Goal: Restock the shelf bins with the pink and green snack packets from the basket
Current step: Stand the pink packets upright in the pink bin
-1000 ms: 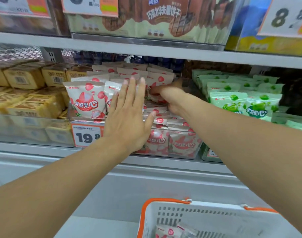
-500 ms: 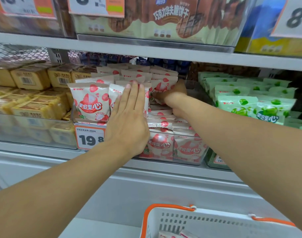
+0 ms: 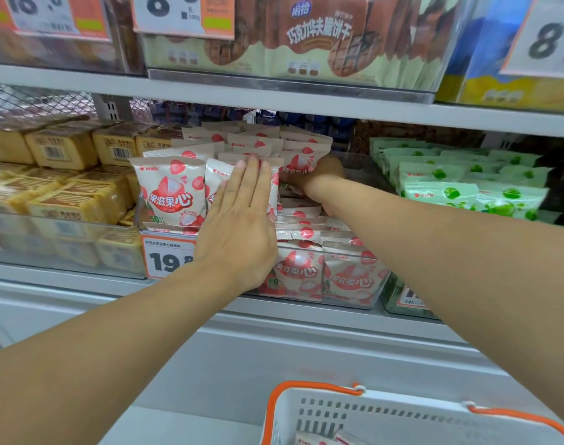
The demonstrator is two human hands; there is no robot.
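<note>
Pink snack packets [image 3: 173, 191] stand upright in the clear shelf bin [image 3: 348, 293] on the middle shelf. The left hand [image 3: 242, 229] lies flat against the front row, fingers straight and together, pressing the packets back. Just behind and to its right, the right hand [image 3: 322, 176] reaches deeper into the bin among the packets; its fingers are hidden, so its grasp cannot be told. Green snack packets [image 3: 467, 187] fill the neighbouring bin to the right. The white basket [image 3: 386, 415] with orange handles sits below.

Upright pink packets [image 3: 171, 191] crowd the clear bin [image 3: 354, 293], leaving a gap beside its right wall [image 3: 367, 175].
</note>
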